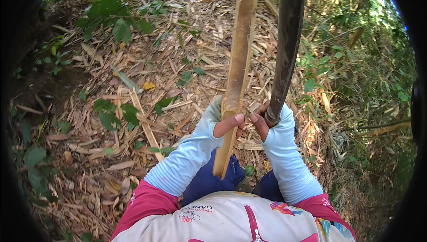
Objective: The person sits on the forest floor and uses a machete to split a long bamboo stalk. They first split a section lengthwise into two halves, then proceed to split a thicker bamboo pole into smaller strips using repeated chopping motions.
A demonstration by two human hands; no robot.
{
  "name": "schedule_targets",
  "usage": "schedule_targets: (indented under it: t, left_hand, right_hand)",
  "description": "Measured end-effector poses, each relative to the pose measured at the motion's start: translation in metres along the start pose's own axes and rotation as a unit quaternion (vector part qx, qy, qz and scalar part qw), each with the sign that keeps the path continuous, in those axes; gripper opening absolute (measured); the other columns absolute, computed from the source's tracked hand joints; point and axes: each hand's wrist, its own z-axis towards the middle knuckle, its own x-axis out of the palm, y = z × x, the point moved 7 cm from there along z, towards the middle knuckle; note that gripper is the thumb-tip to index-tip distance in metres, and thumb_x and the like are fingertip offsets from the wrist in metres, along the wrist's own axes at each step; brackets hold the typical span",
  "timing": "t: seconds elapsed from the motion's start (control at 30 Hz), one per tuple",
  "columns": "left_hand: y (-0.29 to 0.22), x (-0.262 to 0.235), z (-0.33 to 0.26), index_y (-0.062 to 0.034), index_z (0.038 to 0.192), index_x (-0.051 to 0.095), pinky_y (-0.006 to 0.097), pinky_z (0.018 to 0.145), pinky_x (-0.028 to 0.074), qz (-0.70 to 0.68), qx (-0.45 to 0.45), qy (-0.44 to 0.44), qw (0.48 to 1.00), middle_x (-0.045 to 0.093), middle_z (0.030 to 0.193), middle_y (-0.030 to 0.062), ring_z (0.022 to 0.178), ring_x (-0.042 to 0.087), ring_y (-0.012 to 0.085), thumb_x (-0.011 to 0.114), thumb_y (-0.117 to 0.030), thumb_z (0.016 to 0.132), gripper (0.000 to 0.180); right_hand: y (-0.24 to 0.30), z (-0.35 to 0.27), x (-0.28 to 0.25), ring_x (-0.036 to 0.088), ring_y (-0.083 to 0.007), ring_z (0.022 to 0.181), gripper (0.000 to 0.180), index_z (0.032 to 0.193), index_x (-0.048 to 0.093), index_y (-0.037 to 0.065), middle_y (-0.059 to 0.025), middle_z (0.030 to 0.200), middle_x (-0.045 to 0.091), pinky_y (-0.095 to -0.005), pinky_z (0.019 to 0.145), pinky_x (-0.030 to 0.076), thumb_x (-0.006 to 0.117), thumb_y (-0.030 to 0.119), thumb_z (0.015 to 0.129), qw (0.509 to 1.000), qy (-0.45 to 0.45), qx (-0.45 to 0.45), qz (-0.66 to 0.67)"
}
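I am gripping the split bamboo strip (238, 59) upright with my left hand (222, 122), fingers closed low on it; stiff, light, splintery-edged. My right hand (267, 124) is clenching the heavy machete (284, 50) handle.

Bare forest ground (53, 86) is sloping away below, dark soil showing at the left. Dry bamboo husks and splinters (178, 68) are covering most of it in a pale brown litter. A split bamboo strip (144, 122) is lying among them. Green leafy plants (111, 19) are growing through the litter, thicker toward the right edge.
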Motion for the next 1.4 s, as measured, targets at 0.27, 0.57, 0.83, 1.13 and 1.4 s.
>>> schedule_targets:
  t: [0.27, 0.57, 0.83, 1.13, 1.4]
  left_hand:
    - [0.025, 0.021, -0.037, -0.0022, 0.123, 0.056, 0.027, 0.063, 0.054, 0.085, 0.032, -0.043, 0.995, 0.066, 0.086, 0.0066, 0.072, 0.065, 0.0145, 0.081, -0.026, 0.085, 0.052]
    - [0.036, 0.01, -0.074, -0.0014, 0.125, 0.056, 0.03, 0.072, 0.055, -0.103, -0.048, 0.069, 0.991, 0.064, 0.101, 0.0124, 0.08, 0.065, 0.021, 0.078, -0.023, 0.086, 0.049]
    - [0.031, 0.006, -0.093, 0.0019, 0.119, 0.054, 0.029, 0.067, 0.05, -0.088, 0.051, -0.027, 0.994, 0.057, 0.087, 0.0127, 0.074, 0.059, 0.0188, 0.078, -0.022, 0.079, 0.053]
    - [0.025, -0.013, -0.1, 0.0019, 0.127, 0.052, 0.034, 0.058, 0.058, -0.07, 0.058, -0.062, 0.994, 0.061, 0.094, 0.0118, 0.076, 0.066, 0.0234, 0.075, -0.017, 0.082, 0.054]
    - [0.006, -0.033, -0.118, -0.0053, 0.142, 0.034, 0.034, 0.073, 0.059, -0.034, 0.033, -0.051, 0.998, 0.067, 0.11, 0.0134, 0.093, 0.069, 0.0222, 0.085, -0.013, 0.077, 0.083]
  right_hand:
    - [0.015, -0.025, -0.027, 0.059, -0.0092, 0.063, 0.022, 0.1, 0.063, 0.002, -0.0045, 0.072, 0.063, -0.0272, 0.056, 0.047, 0.075, 0.003, 0.082, 0.989, 0.114, -0.057, -0.075]
    - [0.023, -0.061, 0.002, 0.064, -0.0325, 0.071, 0.035, 0.093, 0.07, 0.009, -0.0133, 0.078, 0.066, -0.0392, 0.063, 0.051, 0.08, 0.006, 0.059, 0.912, 0.281, -0.108, -0.278]
    - [0.03, -0.076, 0.015, 0.062, -0.0342, 0.078, 0.04, 0.091, 0.07, 0.01, -0.0108, 0.076, 0.064, -0.0434, 0.071, 0.05, 0.081, 0.008, 0.052, 0.879, 0.299, -0.139, -0.346]
    - [0.051, -0.07, 0.041, 0.062, -0.0335, 0.077, 0.036, 0.093, 0.071, 0.011, -0.0104, 0.075, 0.064, -0.0431, 0.071, 0.051, 0.08, 0.009, 0.058, 0.861, 0.268, -0.17, -0.397]
    - [0.059, -0.061, 0.06, 0.064, -0.0326, 0.078, 0.04, 0.1, 0.073, 0.012, -0.0108, 0.076, 0.065, -0.0426, 0.07, 0.05, 0.077, 0.007, 0.061, 0.859, 0.254, -0.167, -0.413]
